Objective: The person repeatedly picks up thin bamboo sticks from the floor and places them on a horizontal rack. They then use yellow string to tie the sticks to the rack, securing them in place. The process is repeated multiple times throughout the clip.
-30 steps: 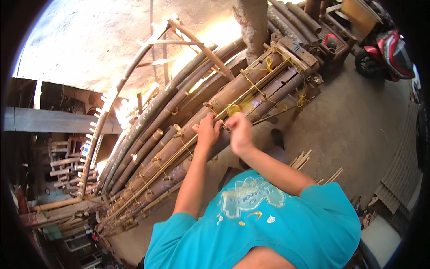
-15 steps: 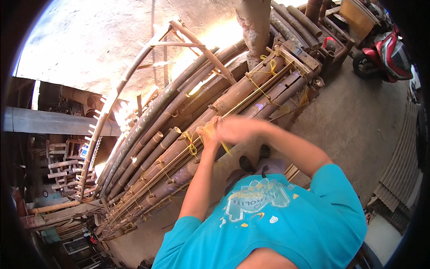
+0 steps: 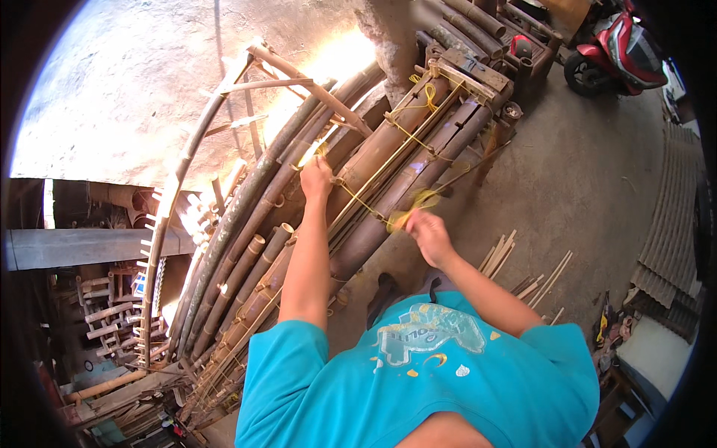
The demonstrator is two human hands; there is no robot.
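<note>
On the stacked brown bamboo poles (image 3: pixel 388 142), we see left hand (image 3: pixel 316 178) clenched on thin yellow binding cord (image 3: pixel 366 203); right hand (image 3: pixel 427 231) grasping its end.

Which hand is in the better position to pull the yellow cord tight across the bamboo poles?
Probably the right hand: it already grips the loose end of the yellow cord beside the bamboo poles. The left hand rests on the poles, where the cord crosses.
</note>
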